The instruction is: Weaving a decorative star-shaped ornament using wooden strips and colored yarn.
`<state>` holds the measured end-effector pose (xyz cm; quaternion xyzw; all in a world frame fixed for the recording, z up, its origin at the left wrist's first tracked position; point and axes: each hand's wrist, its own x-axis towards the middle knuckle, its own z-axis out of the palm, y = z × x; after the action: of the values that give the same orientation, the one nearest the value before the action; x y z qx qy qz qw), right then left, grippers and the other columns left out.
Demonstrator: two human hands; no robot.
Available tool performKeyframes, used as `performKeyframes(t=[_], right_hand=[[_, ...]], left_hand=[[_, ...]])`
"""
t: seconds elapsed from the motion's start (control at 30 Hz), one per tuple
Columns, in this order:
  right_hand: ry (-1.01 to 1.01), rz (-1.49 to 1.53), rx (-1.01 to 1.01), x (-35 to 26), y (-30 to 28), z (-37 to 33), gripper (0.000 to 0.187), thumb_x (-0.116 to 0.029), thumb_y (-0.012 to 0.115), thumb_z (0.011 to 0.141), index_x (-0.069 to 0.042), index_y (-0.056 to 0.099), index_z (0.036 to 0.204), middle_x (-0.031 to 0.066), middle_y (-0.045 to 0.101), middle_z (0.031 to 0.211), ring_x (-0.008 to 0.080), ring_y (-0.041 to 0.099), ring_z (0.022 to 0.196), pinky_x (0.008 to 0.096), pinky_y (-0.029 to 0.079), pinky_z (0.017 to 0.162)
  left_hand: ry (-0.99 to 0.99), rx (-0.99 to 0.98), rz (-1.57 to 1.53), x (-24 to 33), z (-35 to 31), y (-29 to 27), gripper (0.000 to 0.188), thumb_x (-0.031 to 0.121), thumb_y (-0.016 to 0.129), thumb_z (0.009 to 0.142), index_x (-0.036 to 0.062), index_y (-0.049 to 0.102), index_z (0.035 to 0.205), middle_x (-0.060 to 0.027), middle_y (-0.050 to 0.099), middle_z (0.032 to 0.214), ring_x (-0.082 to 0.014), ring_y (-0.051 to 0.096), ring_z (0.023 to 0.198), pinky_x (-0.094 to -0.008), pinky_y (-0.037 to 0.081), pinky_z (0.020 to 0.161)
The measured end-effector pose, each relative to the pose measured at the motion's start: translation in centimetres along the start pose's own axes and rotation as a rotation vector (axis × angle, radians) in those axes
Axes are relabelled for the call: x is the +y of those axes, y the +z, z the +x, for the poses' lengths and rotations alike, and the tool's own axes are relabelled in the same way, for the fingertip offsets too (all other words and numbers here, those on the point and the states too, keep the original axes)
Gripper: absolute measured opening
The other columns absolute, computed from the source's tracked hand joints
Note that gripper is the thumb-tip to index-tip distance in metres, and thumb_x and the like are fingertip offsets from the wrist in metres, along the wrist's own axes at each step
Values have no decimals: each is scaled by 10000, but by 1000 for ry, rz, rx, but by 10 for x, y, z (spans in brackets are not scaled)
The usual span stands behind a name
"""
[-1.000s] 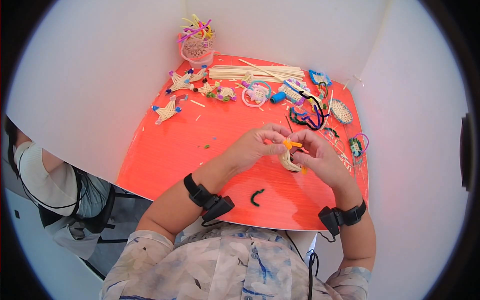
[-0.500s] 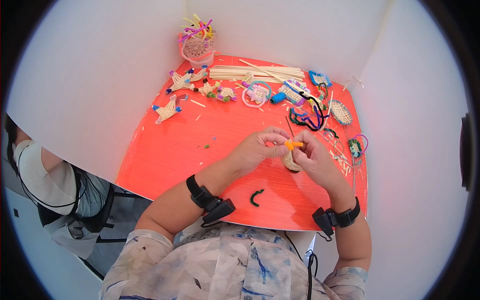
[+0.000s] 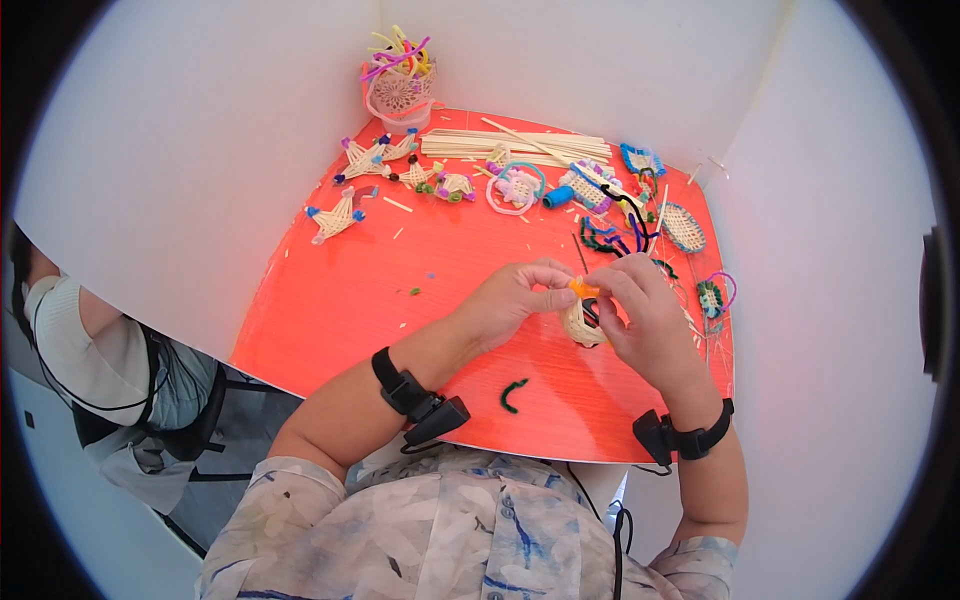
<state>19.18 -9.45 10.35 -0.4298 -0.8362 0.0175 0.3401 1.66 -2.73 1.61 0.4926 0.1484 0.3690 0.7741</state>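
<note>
"right grip [image 3: 645, 312] has turned, knuckles higher — left grip [image 3: 512, 300]?"
"pinched closed. woven piece [image 3: 574, 326] just below, between both, long axis toward the body."
"orange strip [image 3: 584, 289]?"
"in left's pinch; right curls half-open over it — hold unclear."

Left hand [image 3: 513, 302], right hand [image 3: 648, 312], 1 orange piece [image 3: 584, 289] between, red table [image 3: 380, 320]

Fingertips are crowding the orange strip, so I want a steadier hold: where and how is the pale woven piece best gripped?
Probably by its left side, coming from the left, slightly below. That curved flank of the pale woven piece shows uncovered beneath the orange strip, where the left hand pinches; the right hand crowds its right side.
</note>
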Motion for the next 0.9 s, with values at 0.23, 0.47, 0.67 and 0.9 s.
performKeyframes(t=[0.23,0.47,0.67,0.9], right_hand=[[-162,-107,-75,3,-10,4,256,47,662,675,-36,551,890,98,501,876,273,533,846,356,473,697],[114,236,-239,4,-14,-3,126,4,615,752,-18,553,860,83,519,819,186,552,697,300,465,637],[812,801,-491,11,-6,-16,110,-129,531,857,-34,577,827,-12,509,704,71,486,637,221,380,539],[861,824,-306,7,-8,-20,82,-86,571,855,-35,594,915,-19,520,766,85,513,687,234,414,583]], left_hand=[[24,-46,41,1,-1,0,101,91,656,844,46,690,928,4,530,1007,-111,516,969,-284,404,880],[-3,-146,285,13,-6,5,114,108,711,793,58,704,894,-6,543,965,-127,512,952,-284,403,859],[432,-172,1134,21,-7,11,133,154,759,720,121,708,838,11,549,942,-159,487,990,-336,337,923],[357,-133,847,6,-2,3,112,174,727,765,122,701,861,18,549,941,-152,489,994,-335,335,931]])
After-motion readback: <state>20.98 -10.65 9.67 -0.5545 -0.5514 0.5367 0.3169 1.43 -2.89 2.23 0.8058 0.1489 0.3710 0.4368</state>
